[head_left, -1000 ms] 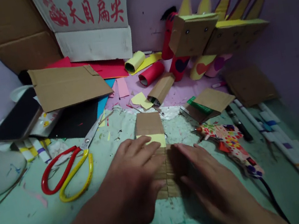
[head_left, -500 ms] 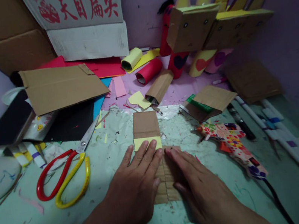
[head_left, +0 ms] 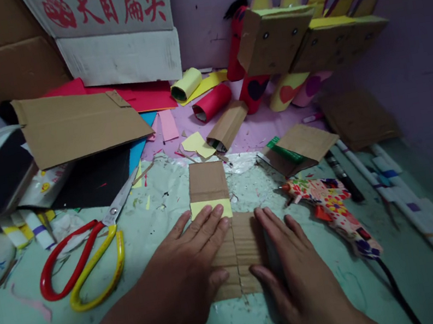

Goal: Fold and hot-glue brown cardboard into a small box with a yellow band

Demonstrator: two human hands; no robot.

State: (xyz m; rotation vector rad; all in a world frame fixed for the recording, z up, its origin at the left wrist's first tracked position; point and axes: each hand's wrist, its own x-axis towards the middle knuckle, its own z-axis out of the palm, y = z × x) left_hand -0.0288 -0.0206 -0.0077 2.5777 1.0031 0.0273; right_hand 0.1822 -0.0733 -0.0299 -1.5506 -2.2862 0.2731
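Observation:
Two cardboard pieces lie side by side on the table in front of me. My left hand rests flat, fingers stretched, over the left piece and the lower edge of a yellow paper strip. Above the strip is a brown cardboard rectangle. My right hand stands on its edge along the outer side of the right cardboard piece, thumb apart and touching its lower right side. Much of the left piece is hidden beneath my left hand.
Scissors with red and yellow handles lie at left. To the right are a flowered glue gun, a folded cardboard piece and white paper rolls. Paper tubes and cardboard figures stand or lie at the back.
My right hand has shifted outward to the right, uncovering more of the right cardboard piece. My left hand stays flat in nearly the same place. The view has moved slightly.

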